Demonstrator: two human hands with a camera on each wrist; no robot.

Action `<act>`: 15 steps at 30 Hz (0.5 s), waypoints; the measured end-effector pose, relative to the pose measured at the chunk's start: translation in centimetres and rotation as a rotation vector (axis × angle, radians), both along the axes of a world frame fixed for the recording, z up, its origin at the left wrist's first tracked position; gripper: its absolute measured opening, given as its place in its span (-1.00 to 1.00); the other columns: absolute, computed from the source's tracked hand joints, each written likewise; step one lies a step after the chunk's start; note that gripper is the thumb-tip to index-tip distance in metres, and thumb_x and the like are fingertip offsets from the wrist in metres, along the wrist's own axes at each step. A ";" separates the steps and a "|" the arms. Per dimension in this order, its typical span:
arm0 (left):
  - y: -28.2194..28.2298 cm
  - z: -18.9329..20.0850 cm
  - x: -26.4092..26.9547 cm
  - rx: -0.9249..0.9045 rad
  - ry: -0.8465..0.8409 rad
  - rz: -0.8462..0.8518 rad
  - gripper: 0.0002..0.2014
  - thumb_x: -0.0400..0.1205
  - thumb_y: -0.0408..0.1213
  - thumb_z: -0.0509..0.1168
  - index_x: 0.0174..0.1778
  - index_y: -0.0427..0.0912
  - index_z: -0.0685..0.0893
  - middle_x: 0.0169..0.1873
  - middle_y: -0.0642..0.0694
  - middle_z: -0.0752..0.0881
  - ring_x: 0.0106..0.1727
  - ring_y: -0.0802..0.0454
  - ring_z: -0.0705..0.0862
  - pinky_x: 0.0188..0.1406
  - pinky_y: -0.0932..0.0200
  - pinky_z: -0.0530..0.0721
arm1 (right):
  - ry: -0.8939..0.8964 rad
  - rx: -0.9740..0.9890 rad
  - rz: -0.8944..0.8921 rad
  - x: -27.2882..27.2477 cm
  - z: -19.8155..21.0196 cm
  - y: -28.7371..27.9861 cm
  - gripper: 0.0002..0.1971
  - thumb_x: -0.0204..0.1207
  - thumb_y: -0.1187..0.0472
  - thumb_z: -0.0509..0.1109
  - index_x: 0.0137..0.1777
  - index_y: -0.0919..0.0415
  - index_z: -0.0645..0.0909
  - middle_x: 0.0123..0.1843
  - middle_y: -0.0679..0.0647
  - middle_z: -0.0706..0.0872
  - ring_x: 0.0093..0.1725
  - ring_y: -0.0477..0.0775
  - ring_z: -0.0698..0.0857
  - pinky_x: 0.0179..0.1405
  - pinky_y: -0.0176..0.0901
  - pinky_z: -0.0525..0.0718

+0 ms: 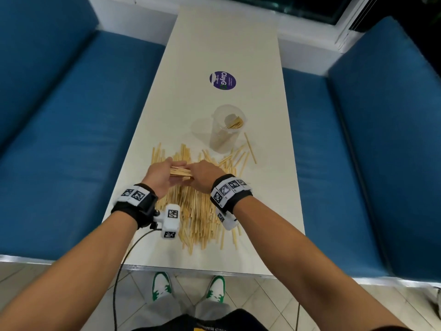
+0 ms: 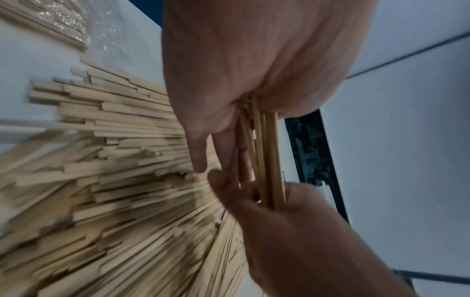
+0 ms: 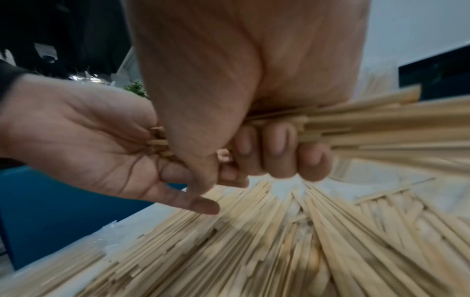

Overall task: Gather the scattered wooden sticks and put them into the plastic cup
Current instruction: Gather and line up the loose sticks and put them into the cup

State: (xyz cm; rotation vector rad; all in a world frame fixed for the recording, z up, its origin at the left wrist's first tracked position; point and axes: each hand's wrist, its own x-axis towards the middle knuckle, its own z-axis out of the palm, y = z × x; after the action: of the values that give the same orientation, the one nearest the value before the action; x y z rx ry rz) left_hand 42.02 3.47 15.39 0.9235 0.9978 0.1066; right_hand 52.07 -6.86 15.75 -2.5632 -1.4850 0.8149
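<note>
Both hands clasp a stick bundle between them.

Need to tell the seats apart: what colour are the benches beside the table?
Blue benches, clearest in the head view.

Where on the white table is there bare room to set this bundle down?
Free: the white table beyond the round purple sticker, and the strip right of the clear plastic cup. Crowded: the scattered wooden sticks from the cup to the near edge.
</note>
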 end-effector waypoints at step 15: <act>-1.8 -1.7 0.4 -0.469 -0.220 0.090 -0.53 0.84 0.04 0.09 0.39 -0.31 0.54 0.04 -0.35 0.83 -0.04 -0.23 0.85 0.32 -0.20 0.67 | 0.476 0.818 -0.563 -0.4 5.3 1.0 -0.44 0.72 -0.06 0.34 -0.49 0.08 0.28 -0.57 -0.07 0.30 -0.55 -0.03 0.27 -0.45 -0.16 0.33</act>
State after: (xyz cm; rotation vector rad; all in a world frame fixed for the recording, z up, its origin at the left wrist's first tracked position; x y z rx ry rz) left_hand 42.45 1.71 13.66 0.4274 0.8103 0.0447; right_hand 51.68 -5.82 21.02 -1.8270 -0.6768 0.5185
